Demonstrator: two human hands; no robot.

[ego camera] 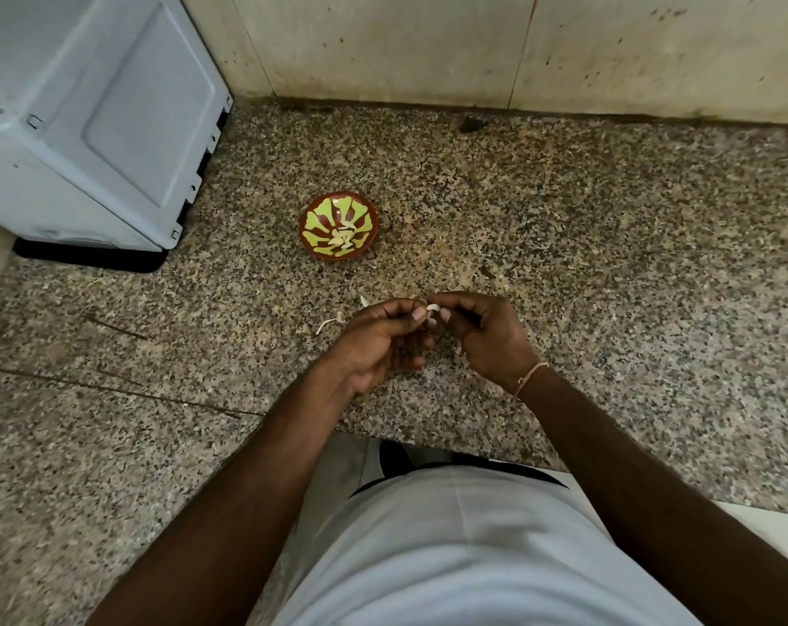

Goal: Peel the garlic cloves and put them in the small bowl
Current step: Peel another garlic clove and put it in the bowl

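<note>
A small garlic clove (431,308) is pinched between the fingertips of my left hand (383,343) and my right hand (482,336), a little above the granite counter; most of the clove is hidden by the fingers. The small red bowl (311,244) with a yellow-green leaf pattern stands farther back, left of the hands, and holds several pale peeled cloves (341,239). Pale garlic skins (331,323) lie on the counter just left of my left hand.
A white appliance (89,124) stands at the back left on the speckled granite counter (608,264). A tiled wall (473,47) closes the back. The counter's front edge (450,445) runs just below my wrists.
</note>
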